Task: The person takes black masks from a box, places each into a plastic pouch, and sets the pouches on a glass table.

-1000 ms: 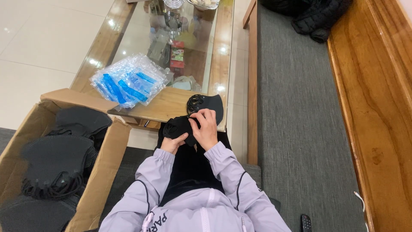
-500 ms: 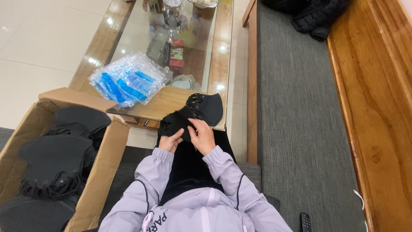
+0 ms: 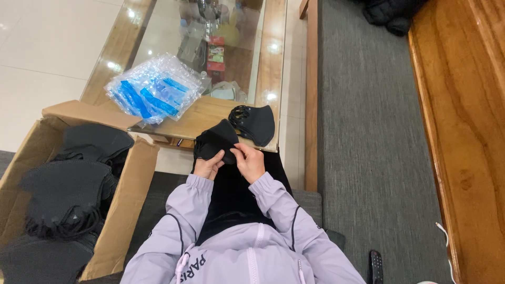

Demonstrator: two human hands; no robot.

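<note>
Cardboard formed the open box (image 3: 118, 210) at the far left, stacked with black masks (image 3: 68, 189). Beyond it, on the glass-topped table (image 3: 131, 42), lay a heap of clear pouches with blue strips (image 3: 152, 92). Over the lap, the left hand (image 3: 209, 167) and the right hand (image 3: 251, 162) both pinched a small stack of black masks (image 3: 214, 142), fingers narrowed on its near edge; the stack pointed up and away from them, towards the table edge. Which hand bore more of it probably couldn't be told. Just right lay another black mask (image 3: 258, 123), loops bunched.
</note>
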